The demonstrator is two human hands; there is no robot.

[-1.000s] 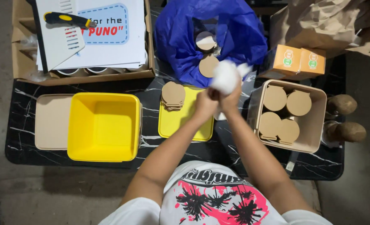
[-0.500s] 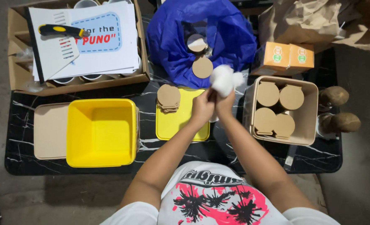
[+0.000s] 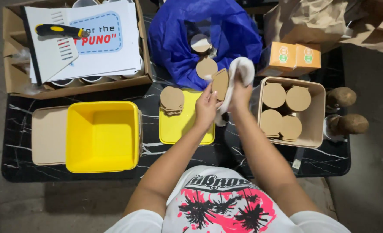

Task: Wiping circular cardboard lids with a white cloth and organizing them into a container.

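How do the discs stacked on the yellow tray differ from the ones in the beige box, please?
The stack on the yellow tray is one loose pile resting at the tray's corner; the discs in the beige box form four neat piles, filling the box. The tray stack's edges look uneven; the boxed piles look flush. Both are brown tabbed cardboard rounds.

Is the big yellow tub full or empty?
Empty. The yellow tub sits open on the black table, and its bare yellow bottom shows, with nothing inside.
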